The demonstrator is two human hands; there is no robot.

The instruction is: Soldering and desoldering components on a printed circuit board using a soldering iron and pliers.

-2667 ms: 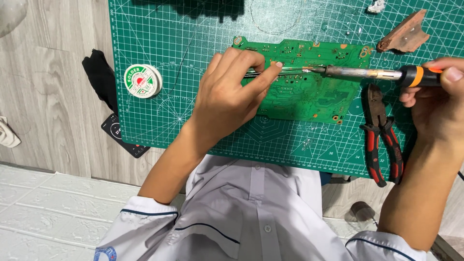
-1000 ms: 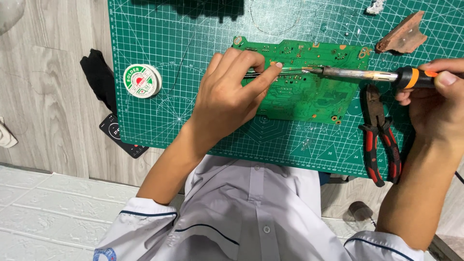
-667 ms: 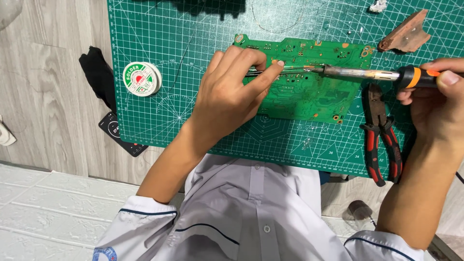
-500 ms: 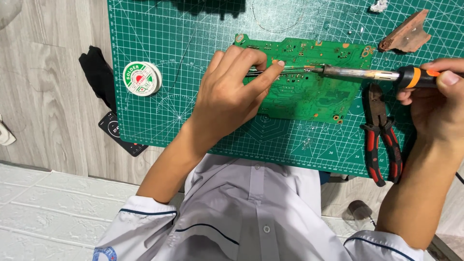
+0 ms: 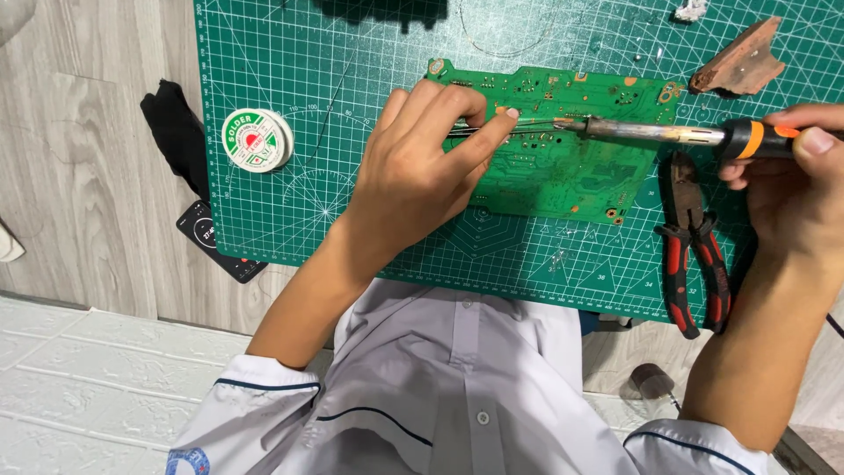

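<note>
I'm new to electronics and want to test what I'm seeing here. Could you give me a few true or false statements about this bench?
1. The right hand holds a soldering iron. True.
2. The circuit board is blue. False: it is green.
3. The pliers lie on the cutting mat. True.
4. The solder reel sits on the circuit board. False: it lies on the mat, left of the left hand.
</note>
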